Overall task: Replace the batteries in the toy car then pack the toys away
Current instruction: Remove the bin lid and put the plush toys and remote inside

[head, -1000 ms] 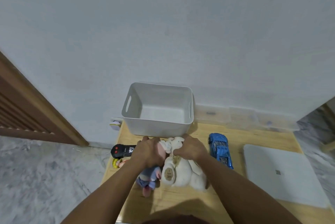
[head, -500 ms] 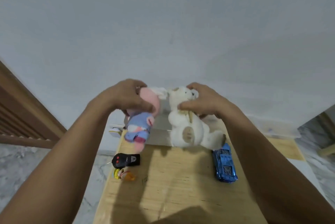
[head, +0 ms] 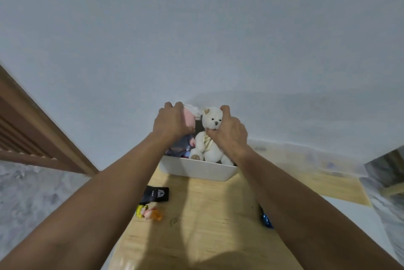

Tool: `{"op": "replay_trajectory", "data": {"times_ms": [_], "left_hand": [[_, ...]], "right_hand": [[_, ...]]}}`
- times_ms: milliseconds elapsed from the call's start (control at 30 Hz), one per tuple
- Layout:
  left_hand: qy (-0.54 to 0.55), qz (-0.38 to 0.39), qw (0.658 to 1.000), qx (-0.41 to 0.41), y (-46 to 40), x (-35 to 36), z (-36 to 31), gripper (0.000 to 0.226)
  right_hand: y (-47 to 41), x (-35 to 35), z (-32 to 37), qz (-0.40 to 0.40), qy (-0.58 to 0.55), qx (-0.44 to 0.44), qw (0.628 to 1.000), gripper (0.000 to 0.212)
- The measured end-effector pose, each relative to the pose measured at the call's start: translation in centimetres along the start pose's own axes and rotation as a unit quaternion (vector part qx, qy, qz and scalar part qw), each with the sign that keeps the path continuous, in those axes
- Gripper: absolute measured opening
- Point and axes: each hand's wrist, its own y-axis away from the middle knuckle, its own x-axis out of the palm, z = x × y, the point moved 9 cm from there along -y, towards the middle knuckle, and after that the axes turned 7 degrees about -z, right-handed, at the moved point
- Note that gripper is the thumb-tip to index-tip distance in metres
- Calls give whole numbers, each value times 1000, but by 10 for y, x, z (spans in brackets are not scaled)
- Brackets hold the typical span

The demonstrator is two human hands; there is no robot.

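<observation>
We have both plush toys over the white plastic bin (head: 196, 169) at the table's far edge. Our left hand (head: 172, 124) wraps the pink-headed, blue-bodied doll (head: 188, 119); our right hand (head: 229, 136) pinches the white teddy bear (head: 208, 136) at its neck. Best to lower them deep, side by side, leaving room for the blue toy car (head: 265, 219) near our right forearm.

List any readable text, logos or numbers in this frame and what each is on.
Black remote control: a white logo and a small line of print, both too blurred to read.
Wooden tabletop: a faint dark mark near the small figurine, not legible.
White teddy bear, pink plush toy, white bin, blue toy car: no text visible.
</observation>
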Motion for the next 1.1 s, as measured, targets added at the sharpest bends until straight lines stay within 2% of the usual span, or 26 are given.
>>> {"op": "replay_trajectory", "data": {"times_ms": [133,300,500,667,800,833,933,1100], "left_hand": [[-47,48,998,-4,1,37,12,83],[-67,99,992,-26,-5,68,21,79],[-113,158,980,-42,-11,90,24,48],[-110,191,974,-56,-11,99,25,58],[-82,213,970,-89,-9,103,31,84],[-73,215,970,-90,-7,100,28,80],[-20,177,982,-64,-6,73,14,44],[28,3,999,-23,-4,22,20,46]], "right_hand": [[1,31,-17,63,11,24,998,60],[-4,60,-21,116,9,2,993,60],[-3,90,-30,184,17,28,982,53],[-6,97,-35,197,1,56,979,56],[-6,90,-36,181,15,64,981,60],[-6,86,-35,174,27,57,983,60],[-10,67,-26,134,61,28,989,53],[-8,43,10,97,17,-15,995,36]]}}
